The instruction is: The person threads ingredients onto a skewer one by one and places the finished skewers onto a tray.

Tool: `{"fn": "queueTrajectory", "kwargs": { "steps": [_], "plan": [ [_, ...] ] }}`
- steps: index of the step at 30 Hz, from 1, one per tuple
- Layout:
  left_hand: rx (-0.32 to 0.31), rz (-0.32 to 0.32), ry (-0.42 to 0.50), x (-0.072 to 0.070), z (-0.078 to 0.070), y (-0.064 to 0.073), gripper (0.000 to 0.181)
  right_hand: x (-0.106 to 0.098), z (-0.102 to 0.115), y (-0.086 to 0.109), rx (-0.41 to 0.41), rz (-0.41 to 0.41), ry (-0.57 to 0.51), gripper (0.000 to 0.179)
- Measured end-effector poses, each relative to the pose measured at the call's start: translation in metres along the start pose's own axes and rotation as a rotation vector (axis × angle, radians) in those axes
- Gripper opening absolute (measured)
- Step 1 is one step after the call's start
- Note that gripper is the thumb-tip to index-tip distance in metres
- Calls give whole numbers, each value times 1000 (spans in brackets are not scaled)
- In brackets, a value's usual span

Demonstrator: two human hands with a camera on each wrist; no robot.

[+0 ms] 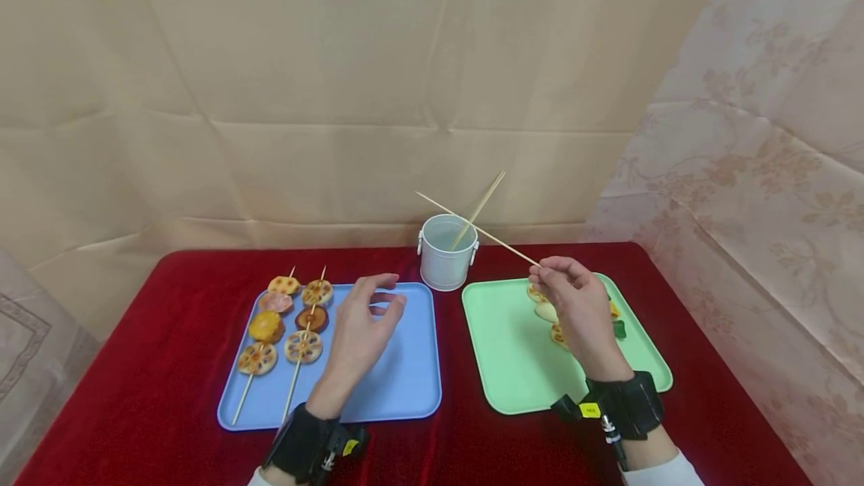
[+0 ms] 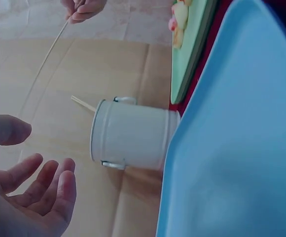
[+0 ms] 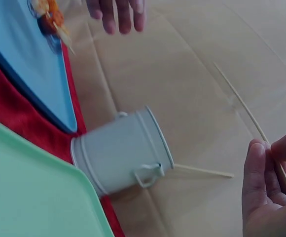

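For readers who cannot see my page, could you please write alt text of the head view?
A person's right grip, over a green rectangular tray, pinches a thin pale wooden skewer; the empty left grip is over a blue rectangular tray bearing two wooden skewers threaded with round food pieces. Between the trays, farther back, a white cylindrical bucket holds more thin skewers.

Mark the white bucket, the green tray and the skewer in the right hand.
White bucket (image 1: 445, 267), head view: front wall.
Green tray (image 1: 509, 366), head view: bare part of its floor.
Held skewer (image 1: 496, 240), head view: along its shaft.
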State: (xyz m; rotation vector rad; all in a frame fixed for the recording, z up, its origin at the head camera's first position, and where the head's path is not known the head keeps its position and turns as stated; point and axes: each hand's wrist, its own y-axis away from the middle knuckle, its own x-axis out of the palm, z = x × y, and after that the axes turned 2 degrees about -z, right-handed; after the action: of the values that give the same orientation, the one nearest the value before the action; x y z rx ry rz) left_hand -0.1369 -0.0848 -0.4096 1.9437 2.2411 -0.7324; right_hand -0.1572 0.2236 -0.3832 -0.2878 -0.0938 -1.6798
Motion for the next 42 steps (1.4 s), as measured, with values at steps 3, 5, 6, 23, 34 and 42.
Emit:
{"fn": "queueTrajectory", "kwargs": {
  "steps": [3,5,6,23,34,42],
  "plan": [
    [-26,10,56,2,-1,2,39,4,-2,6,25,25,13,20],
    [-48,25,121,4,-3,3,38,7,-5,10,37,51,27,16],
    [-58,33,161,6,-3,3,38,10,-8,12,42,63,34,14],
    [-176,130,798,35,-4,6,34,54,-43,32,265,207,-90,11],
    [-242,117,848,40,-5,10,28,74,-52,37,315,231,-170,13],
    [-287,109,837,40,-3,10,28,73,-56,36,337,278,-140,17]
  ]
}}
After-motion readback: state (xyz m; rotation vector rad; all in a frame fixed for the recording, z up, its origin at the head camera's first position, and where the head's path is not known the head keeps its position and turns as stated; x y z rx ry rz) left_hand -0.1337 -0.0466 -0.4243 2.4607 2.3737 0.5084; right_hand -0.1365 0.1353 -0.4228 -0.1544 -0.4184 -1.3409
